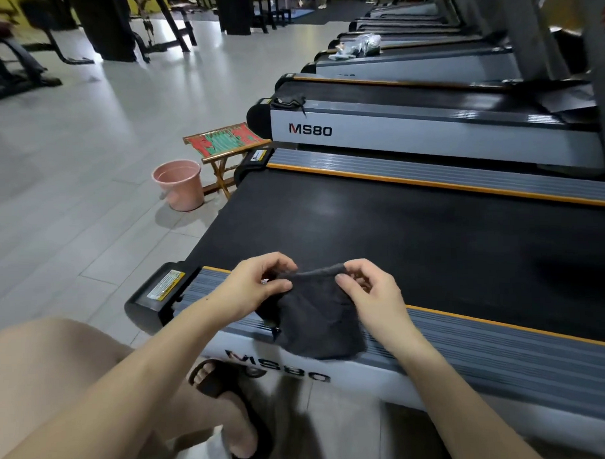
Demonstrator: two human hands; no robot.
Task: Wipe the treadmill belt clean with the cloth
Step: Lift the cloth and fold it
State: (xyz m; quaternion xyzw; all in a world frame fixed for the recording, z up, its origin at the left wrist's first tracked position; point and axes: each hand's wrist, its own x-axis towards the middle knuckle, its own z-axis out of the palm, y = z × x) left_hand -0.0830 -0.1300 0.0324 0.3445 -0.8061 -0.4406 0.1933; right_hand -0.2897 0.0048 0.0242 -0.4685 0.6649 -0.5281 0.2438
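A dark grey cloth (pixel 316 318) hangs between both hands above the near side rail of the treadmill. My left hand (pixel 258 285) pinches its upper left edge and my right hand (pixel 372 292) pinches its upper right edge. The black treadmill belt (pixel 414 235) stretches away to the right just beyond the hands, bordered by orange strips and grey ribbed rails (pixel 504 352). The cloth's lower part drapes over the near rail and does not touch the belt.
A pink bucket (pixel 179 185) and a small folding stool (pixel 228 146) stand on the tiled floor past the belt's rear end. More treadmills (pixel 428 128) line up behind. My knee (pixel 52 361) and sandalled foot (pixel 228 403) are beside the near rail.
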